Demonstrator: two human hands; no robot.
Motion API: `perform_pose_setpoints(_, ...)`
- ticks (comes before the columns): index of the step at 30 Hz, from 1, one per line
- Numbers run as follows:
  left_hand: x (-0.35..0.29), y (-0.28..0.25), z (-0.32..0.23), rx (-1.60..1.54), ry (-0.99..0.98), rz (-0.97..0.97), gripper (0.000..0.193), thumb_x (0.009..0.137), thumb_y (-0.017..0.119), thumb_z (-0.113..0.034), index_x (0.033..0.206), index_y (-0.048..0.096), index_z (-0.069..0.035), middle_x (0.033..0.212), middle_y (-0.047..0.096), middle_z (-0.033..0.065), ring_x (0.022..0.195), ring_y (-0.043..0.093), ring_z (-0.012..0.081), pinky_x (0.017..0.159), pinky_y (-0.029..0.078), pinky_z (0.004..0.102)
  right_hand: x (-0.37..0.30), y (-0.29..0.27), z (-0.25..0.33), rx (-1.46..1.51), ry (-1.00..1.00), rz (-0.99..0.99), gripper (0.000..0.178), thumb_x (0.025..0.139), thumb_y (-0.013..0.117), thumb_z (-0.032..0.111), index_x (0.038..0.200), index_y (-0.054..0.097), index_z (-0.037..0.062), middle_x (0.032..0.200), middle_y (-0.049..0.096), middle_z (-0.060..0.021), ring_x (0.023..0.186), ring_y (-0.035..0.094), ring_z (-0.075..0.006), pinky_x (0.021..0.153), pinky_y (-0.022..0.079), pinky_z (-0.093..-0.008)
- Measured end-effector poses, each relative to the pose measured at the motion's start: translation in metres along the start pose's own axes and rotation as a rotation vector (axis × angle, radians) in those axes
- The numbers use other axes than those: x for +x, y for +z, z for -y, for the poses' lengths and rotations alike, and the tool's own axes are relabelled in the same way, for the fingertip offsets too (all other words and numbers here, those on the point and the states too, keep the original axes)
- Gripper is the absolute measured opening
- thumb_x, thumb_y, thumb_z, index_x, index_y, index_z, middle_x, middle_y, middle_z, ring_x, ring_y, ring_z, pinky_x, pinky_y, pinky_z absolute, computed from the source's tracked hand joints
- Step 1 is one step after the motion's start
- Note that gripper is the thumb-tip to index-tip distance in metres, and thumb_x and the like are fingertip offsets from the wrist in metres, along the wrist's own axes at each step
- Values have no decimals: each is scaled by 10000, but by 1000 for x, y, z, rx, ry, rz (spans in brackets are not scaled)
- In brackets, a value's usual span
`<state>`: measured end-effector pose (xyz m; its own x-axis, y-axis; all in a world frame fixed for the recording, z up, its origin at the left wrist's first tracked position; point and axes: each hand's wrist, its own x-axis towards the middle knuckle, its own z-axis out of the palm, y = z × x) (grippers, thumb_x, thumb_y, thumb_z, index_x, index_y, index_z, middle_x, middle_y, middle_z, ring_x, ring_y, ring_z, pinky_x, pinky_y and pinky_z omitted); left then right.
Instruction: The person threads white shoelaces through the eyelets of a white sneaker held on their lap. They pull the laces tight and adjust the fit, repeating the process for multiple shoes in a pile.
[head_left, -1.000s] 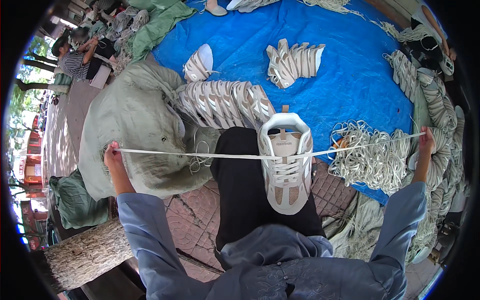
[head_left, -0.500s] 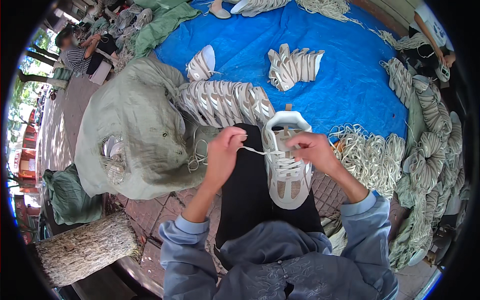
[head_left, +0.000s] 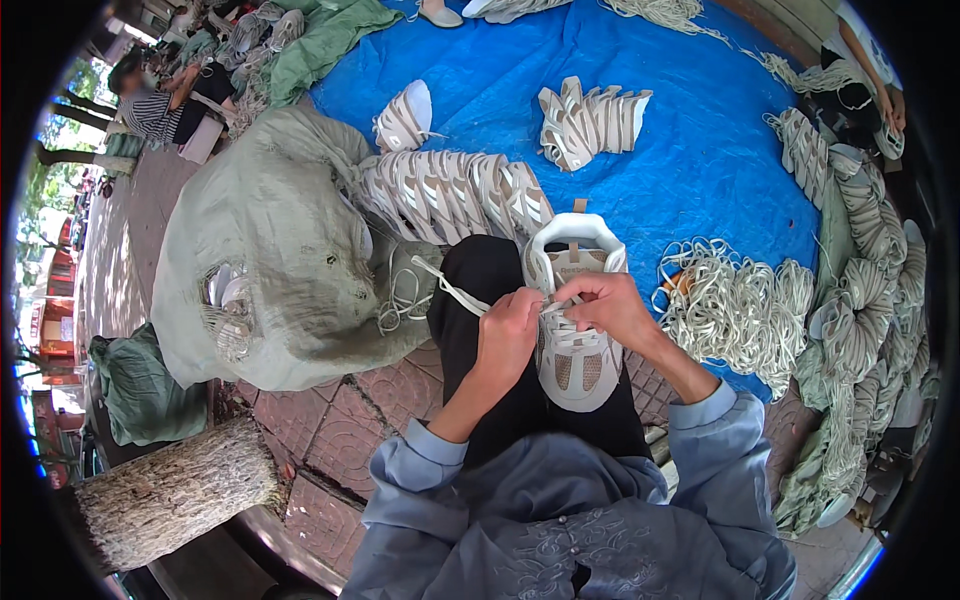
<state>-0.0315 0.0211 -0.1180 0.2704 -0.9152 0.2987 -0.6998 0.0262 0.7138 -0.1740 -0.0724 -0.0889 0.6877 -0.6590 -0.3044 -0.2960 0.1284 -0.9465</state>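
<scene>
A beige and white sneaker [head_left: 578,385] rests on my lap, its toe toward me and its white-lined opening facing away. My left hand [head_left: 508,335] is closed at the left side of its lacing, pinching a white shoelace [head_left: 458,292] whose loose end trails out to the left over my dark trouser leg. Right beside it, my right hand [head_left: 608,305] is closed over the upper eyelets, with thumb and fingertips together on the lace. The fingertips of both hands nearly meet, and the exact grip on the lace between them is partly hidden.
A row of nested sneaker uppers [head_left: 450,190] lies beyond my knees, beside a large grey-green sack [head_left: 270,260]. More uppers [head_left: 592,125] sit on the blue tarp [head_left: 700,150]. A heap of white laces [head_left: 740,310] is at right. People sit nearby; a tree trunk [head_left: 175,495] is at left.
My left hand has moved right, from out beside the shoe to its lacing. My right hand has shifted slightly left, and its fingers have closed at the lace.
</scene>
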Motion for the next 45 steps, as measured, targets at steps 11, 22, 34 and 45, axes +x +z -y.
perform_pose_setpoints(11, -2, 2, -4, -130, -49, -14, 51, 768, 549, 11, 801, 528, -21, 686, 576, 136, 617, 582, 294, 525, 465, 352, -3, 3, -9, 16, 5, -22, 171, 707, 620, -18, 867, 647, 35, 625, 581, -6, 526, 541, -33, 408, 369, -175)
perform_pose_setpoints(22, 17, -7, -10, 571, 588, 162, 223, 639, 583, -84, 837, 503, -21, 597, 446, 39, 530, 517, 169, 473, 451, 277, -11, 9, -14, 88, -103, -39, 108, 720, 607, -25, 822, 633, 0, 676, 595, -43, 530, 545, -66, 467, 420, -204)
perform_pose_setpoints(34, 79, -19, -28, 150, -214, 963, 150, 752, 463, -95, 682, 543, 10, 502, 545, 121, 439, 585, 231, 495, 489, 310, -21, -27, -49, -7, -251, -316, 140, 719, 638, 51, 857, 626, 32, 682, 609, -62, 503, 493, -89, 470, 391, -232)
perform_pose_setpoints(45, 58, -16, -31, 585, 531, 517, 88, 671, 590, -89, 624, 533, -41, 613, 536, 87, 638, 551, 242, 563, 432, 369, -21, -43, -52, -142, -308, -316, 99, 715, 642, 117, 756, 639, 27, 713, 614, -111, 616, 596, -221, 560, 456, -293)
